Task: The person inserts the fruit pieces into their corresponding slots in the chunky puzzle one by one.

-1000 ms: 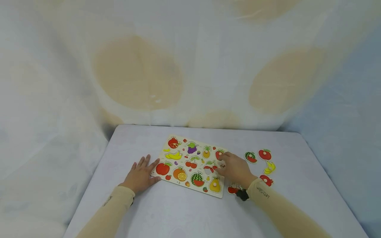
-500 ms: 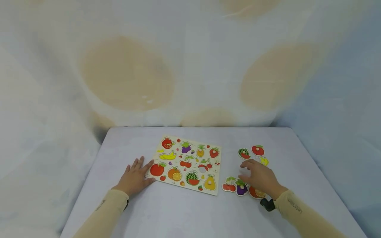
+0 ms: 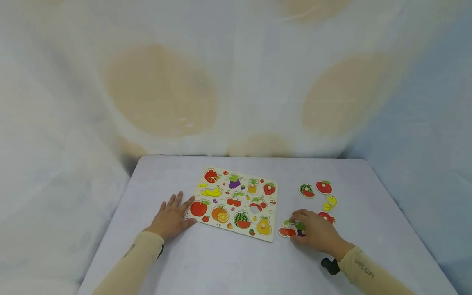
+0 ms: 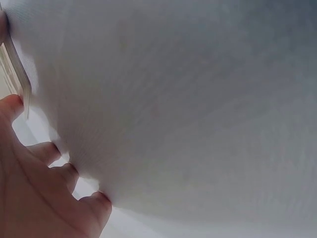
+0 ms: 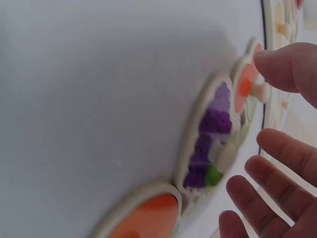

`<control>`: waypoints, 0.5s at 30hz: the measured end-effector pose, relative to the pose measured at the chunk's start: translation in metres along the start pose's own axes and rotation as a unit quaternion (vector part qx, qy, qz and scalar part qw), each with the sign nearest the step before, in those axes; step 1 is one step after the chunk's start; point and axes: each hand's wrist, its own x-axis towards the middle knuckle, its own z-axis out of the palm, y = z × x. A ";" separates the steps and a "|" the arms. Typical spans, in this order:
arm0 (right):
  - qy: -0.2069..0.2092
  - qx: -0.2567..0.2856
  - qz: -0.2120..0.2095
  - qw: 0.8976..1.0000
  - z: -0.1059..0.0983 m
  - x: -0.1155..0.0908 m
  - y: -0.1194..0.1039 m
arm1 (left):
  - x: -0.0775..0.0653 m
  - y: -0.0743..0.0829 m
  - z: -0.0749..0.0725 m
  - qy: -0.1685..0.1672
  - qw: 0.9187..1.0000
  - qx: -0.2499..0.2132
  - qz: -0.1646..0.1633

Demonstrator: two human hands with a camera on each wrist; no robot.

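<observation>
My left hand (image 3: 170, 219) lies with straight, spread fingers, thumb and index fingertip at the near left corner of a fruit knob puzzle board (image 3: 273, 215). To the right of the board, my right hand (image 3: 317, 233) hovers low over loose puzzle pieces. In the right wrist view its thumb and fingers are parted around the knob of the cherry piece (image 5: 245, 82), holding nothing. The grape piece (image 5: 213, 119) lies beside it, with an orange piece (image 5: 153, 218) further along. From the head, the hand covers the orange piece and part of the grapes.
Loose watermelon (image 3: 307, 191), apple (image 3: 324, 187), banana (image 3: 330, 203) and pomegranate (image 3: 327, 217) pieces lie beyond the right hand. Knobbed pineapple (image 3: 252, 187), strawberry (image 3: 269, 189) and pear (image 3: 263, 226) pieces sit in the board. A pale cloth hangs behind the table.
My right hand has let go at the lychee spot on the board, swung right over the loose pieces, then come back left and lower to the cherry piece. My left hand stays at the board corner.
</observation>
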 end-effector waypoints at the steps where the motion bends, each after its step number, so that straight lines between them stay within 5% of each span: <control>1: 0.001 -0.002 -0.003 1.000 0.001 0.000 -0.001 | 0.000 0.001 -0.001 0.002 1.000 0.000 -0.001; 15: 0.032 -0.036 -0.047 0.998 0.014 0.002 -0.005 | 0.000 0.001 0.000 0.014 1.000 0.009 0.004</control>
